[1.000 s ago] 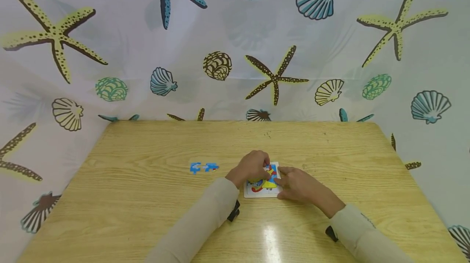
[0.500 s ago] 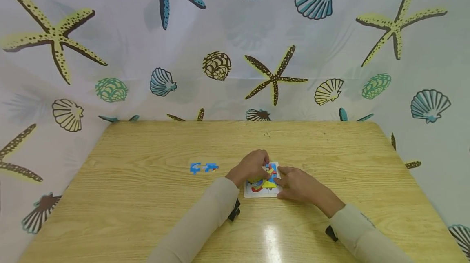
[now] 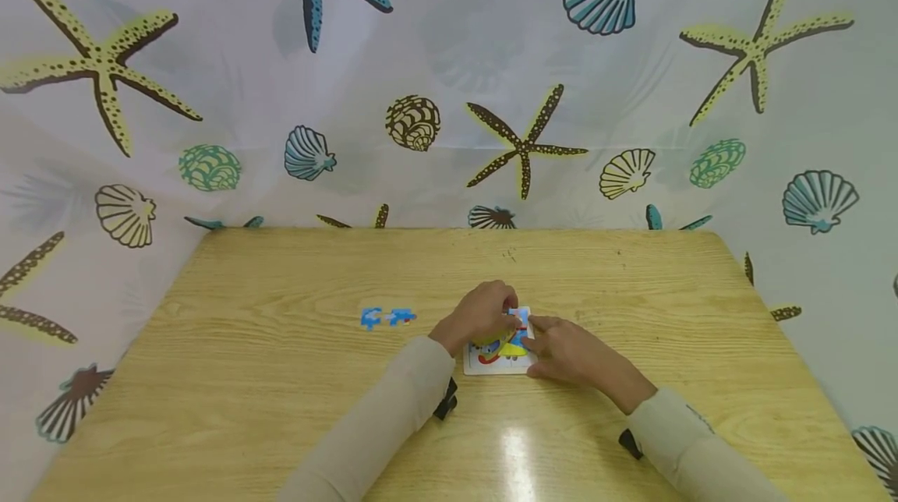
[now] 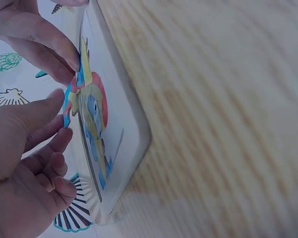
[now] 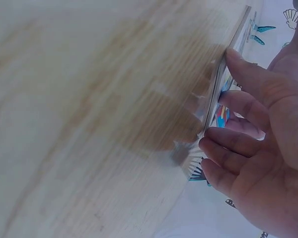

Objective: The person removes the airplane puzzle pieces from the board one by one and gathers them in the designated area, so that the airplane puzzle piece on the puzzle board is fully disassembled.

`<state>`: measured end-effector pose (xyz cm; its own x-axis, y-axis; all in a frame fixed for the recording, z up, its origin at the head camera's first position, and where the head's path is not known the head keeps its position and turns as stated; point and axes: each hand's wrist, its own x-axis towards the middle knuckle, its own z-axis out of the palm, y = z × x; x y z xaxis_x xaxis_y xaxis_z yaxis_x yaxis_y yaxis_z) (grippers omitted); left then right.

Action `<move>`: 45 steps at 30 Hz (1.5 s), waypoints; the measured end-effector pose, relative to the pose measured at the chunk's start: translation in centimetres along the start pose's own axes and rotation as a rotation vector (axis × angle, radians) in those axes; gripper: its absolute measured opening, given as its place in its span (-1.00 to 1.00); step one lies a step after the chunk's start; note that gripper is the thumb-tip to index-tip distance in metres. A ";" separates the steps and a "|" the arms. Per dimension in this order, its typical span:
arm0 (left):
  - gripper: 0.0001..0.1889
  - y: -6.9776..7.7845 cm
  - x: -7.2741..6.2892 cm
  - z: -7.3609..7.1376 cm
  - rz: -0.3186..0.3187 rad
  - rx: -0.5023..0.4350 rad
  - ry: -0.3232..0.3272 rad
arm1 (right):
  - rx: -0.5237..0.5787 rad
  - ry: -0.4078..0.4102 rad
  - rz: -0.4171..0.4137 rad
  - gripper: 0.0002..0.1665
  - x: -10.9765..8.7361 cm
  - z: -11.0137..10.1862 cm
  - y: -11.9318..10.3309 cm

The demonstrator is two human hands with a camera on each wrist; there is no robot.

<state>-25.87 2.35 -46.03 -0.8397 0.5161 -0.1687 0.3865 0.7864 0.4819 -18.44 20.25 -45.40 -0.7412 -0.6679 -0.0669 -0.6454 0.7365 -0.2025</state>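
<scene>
A jigsaw puzzle board (image 3: 493, 368) with a white border lies on the table, bearing a brightly coloured picture. Over its upper part, my left hand (image 3: 480, 316) pinches a puzzle piece (image 4: 67, 105) between thumb and fingers. That piece is blue with red and yellow, and it stands tilted against the picture in the left wrist view. My right hand (image 3: 571, 354) rests at the board's right edge, thumb near the lower corner, with a finger reaching onto the picture. In the right wrist view its fingers (image 5: 241, 106) touch the board's side. My left hand hides part of the picture.
Loose blue puzzle pieces (image 3: 387, 318) lie on the wooden table (image 3: 281, 377) left of the board. A cloth (image 3: 435, 42) printed with shells and starfish hangs behind the table and along its sides.
My left thumb and fingers have shifted slightly right over the board's upper part, covering more of the red and yellow there. My right hand stays at the board's edge.
</scene>
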 end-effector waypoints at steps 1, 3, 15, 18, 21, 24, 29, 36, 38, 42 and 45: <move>-0.75 0.0 0.0 -0.1 0.002 0.001 0.003 | -0.005 0.000 0.000 -0.42 0.0 0.0 0.0; -0.81 0.1 0.1 -0.2 0.002 -0.003 0.011 | 0.001 -0.006 0.013 -0.42 0.1 0.0 0.0; -0.90 0.1 0.0 -0.7 0.045 -0.077 0.068 | 0.040 -0.017 0.042 -0.42 0.1 -0.1 0.0; -0.91 0.1 -0.1 -0.7 0.044 -0.078 0.064 | 0.051 -0.024 0.046 -0.41 0.1 0.1 0.0; -0.91 0.0 -0.3 -0.6 0.040 -0.081 0.063 | 0.053 -0.023 0.040 -0.41 0.2 0.3 0.0; -0.91 0.0 -0.5 -0.5 0.044 -0.090 0.066 | 0.050 -0.024 0.041 -0.41 0.2 0.5 -0.1; -0.91 0.0 -0.5 -0.7 0.052 -0.113 0.055 | 0.023 -0.012 0.028 -0.41 0.2 0.3 -0.1; -0.92 -0.1 -0.6 -0.6 0.077 -0.132 0.033 | -0.017 -0.001 0.004 -0.43 0.1 0.3 0.0; -0.92 -0.2 -0.7 -0.5 0.088 -0.142 0.032 | -0.026 0.004 -0.003 -0.42 0.1 0.3 0.0; -0.92 -0.6 -0.9 -0.7 0.104 -0.164 0.047 | -0.024 0.000 0.005 -0.41 0.1 0.4 0.0; -0.92 -1.1 -1.1 -1.0 0.099 -0.185 0.062 | -0.017 -0.003 0.018 -0.41 0.1 0.5 0.0</move>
<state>-25.71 0.56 -45.56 -0.8250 0.5617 -0.0622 0.3967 0.6540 0.6442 -18.40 20.16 -45.87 -0.7520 -0.6551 -0.0732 -0.6353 0.7499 -0.1845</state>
